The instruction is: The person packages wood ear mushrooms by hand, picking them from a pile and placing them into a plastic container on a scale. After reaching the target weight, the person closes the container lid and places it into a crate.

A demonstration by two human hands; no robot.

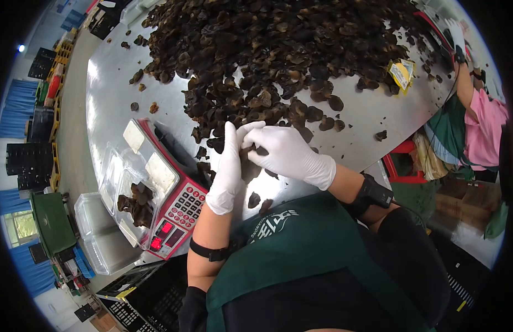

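Observation:
Both my hands wear white gloves and meet over the near part of a metal table. My right hand pinches a dark wood ear mushroom between thumb and fingertips. Beside it, my left hand is cupped, thumb up and fingers curving right, around a brownish wood ear piece. Just beyond my fingertips spreads a big heap of wood ear mushrooms. Some loose pieces lie on the metal between my hands and my green apron.
A red weighing scale stands left of my left arm, with a clear plastic box and wood ears on it. More clear trays are left. A yellow packet lies right. A co-worker in pink stands at the right edge.

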